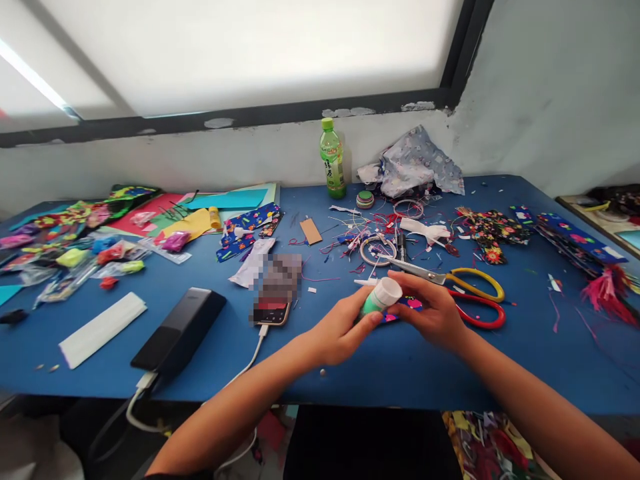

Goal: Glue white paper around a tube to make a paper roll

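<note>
A white and green glue stick (pixel 381 298) is held tilted above the table, its round white end facing up and to the right. My left hand (pixel 345 330) is closed around its green body. The fingers of my right hand (pixel 434 308) curl in at the white end; how firmly they grip it is partly hidden. Below my hands lies a blue patterned fabric piece (pixel 411 303), mostly covered. A thin white tip (pixel 365 283) shows just past my left fingers. Close to my right hand, scissors (pixel 473 290) with one yellow and one red handle lie with their blades toward the left.
Thread scraps and a white ring (pixel 378 251) lie beyond my hands. A green bottle (pixel 333 160) stands at the wall beside crumpled fabric (pixel 423 163). To the left are a cabled phone (pixel 271 313), a black power bank (pixel 179 330), a folded white strip (pixel 103 329) and coloured paper (pixel 227 199).
</note>
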Demonstrator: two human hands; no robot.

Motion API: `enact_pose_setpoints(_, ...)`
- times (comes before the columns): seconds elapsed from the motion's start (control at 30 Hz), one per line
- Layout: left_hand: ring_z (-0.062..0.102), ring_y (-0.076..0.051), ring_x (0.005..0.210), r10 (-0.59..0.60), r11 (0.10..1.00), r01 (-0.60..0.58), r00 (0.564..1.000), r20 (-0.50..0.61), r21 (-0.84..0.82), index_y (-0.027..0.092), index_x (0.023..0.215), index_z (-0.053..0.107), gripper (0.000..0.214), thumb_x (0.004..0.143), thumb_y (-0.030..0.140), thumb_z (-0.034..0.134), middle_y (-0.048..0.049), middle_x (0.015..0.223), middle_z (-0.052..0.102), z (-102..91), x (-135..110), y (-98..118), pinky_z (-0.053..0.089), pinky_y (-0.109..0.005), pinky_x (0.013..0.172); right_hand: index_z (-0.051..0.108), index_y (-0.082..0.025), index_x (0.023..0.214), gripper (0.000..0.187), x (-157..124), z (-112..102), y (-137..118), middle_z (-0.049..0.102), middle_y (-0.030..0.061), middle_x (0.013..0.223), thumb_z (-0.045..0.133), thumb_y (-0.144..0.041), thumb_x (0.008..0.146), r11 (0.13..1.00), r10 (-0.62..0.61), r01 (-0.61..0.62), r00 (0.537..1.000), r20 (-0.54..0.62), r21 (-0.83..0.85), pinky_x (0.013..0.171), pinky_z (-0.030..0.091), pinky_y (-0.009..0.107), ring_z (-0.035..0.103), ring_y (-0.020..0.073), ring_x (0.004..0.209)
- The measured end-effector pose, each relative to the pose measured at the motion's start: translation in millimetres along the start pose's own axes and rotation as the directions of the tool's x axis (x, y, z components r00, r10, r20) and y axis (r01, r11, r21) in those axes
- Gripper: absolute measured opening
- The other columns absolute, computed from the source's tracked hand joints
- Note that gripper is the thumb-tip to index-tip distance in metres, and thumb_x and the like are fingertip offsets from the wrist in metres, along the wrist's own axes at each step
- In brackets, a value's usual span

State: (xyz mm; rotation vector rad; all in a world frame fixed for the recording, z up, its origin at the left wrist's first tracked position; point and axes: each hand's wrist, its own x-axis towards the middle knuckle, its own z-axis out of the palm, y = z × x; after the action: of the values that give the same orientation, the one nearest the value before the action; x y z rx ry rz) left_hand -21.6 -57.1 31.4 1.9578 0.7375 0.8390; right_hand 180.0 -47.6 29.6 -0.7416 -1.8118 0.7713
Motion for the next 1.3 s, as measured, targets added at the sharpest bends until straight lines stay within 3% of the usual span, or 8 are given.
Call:
enact_pose_setpoints(0.13,0.056,-0.02,0.084,-0.191,0.941,0.218,0.973,0.125,-0.259,0.016,0.11,0.053,0.039,0.096,0.049,0.037,-0.0058,0.092,0.062,5.2,-3.7,6.9,0.047,-0.031,0.078,0.071,-0.025,0.108,0.032,3.3,-0.3,-3.7,0.074,0.0051,0.095,0.066,-0.046,0.085,0.999,0.0,0.003,0.998,0.066,-0.044,0.065,0.06,0.027,0.07,0.0162,0.072)
enact_pose_setpoints(0.3,0.054,-0.02,0.078,-0.273,0.811,0.348,0.936,0.223,-0.471,0.015,0.093,0.054,0.048,0.093,0.06,0.035,-0.006,0.085,0.06,6.8,-4.6,5.2,0.046,-0.032,0.074,0.071,-0.026,0.105,0.029,6.4,4.0,-4.9,0.072,0.0044,0.088,0.066,-0.046,0.085,0.996,-0.056,0.062,0.994,0.095,-0.066,0.066,0.058,0.028,0.069,0.0167,0.073)
enact_pose_setpoints(0.63,0.053,-0.019,0.075,-0.299,0.8,0.383,0.922,0.248,-0.461,0.016,0.082,0.054,0.039,0.091,0.05,0.036,-0.0046,0.078,0.059,1.8,-5.6,-0.3,0.043,-0.031,0.07,0.07,-0.027,0.101,0.019,4.6,12.0,-2.2,0.069,0.0029,0.084,0.067,-0.038,0.086,0.996,-0.089,0.09,0.99,0.108,-0.012,0.068,0.058,0.028,0.068,0.0162,0.075)
enact_pose_setpoints(0.93,0.053,-0.018,0.075,-0.278,0.857,0.349,0.933,0.23,-0.378,0.018,0.093,0.051,0.031,0.094,0.043,0.032,-0.0033,0.082,0.059,0.4,-9.1,1.9,0.043,-0.03,0.072,0.07,-0.026,0.101,0.027,2.6,13.1,-0.6,0.074,0.0033,0.09,0.063,-0.048,0.086,0.984,0.165,-0.17,0.982,0.087,0.054,0.065,0.059,0.024,0.069,0.015,0.072)
enact_pose_setpoints(1.1,0.052,-0.018,0.075,-0.285,0.877,0.345,0.934,0.215,-0.335,0.017,0.094,0.051,0.029,0.093,0.04,0.033,-0.0027,0.082,0.057,-1.7,-7.7,6.3,0.044,-0.03,0.072,0.071,-0.024,0.103,0.034,2.9,12.6,-2.7,0.074,0.0043,0.09,0.062,-0.052,0.086,0.974,0.216,-0.221,0.97,0.108,0.039,0.065,0.06,0.027,0.069,0.0161,0.071)
enact_pose_setpoints(1.3,0.054,-0.017,0.072,-0.31,0.889,0.359,0.929,0.202,-0.285,0.016,0.093,0.054,0.023,0.089,0.034,0.041,-0.0027,0.081,0.059,-2.7,-8.4,10.3,0.044,-0.027,0.065,0.07,-0.026,0.105,0.026,2.3,13.0,-4.3,0.074,0.0041,0.097,0.063,-0.045,0.088,0.984,0.16,-0.167,0.981,0.109,0.057,0.067,0.059,0.024,0.07,0.0152,0.078)
